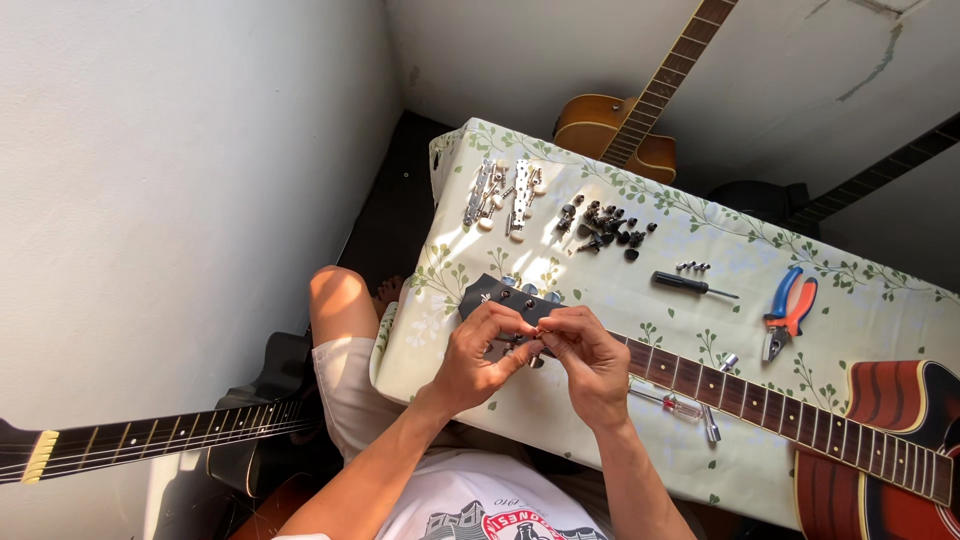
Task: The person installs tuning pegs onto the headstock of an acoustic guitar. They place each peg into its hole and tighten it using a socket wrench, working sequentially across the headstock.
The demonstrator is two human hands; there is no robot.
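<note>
Both hands meet over the guitar headstock (490,295) at table's near edge: left hand (480,355) and right hand (590,360) pinch fingertips together on something small, probably a tuner part, spare black tuners (605,225) at twelve o'clock, pliers (790,312) toward three

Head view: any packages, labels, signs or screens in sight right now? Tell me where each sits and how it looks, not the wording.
No packages, signs or screens in view.
Printed shirt graphic: bottom edge, on the person's white shirt; curved red band with white and grey shapes.
Small mark on the guitar headstock: dark headstock on the floral tablecloth, just above both hands; too small to make out.
</note>
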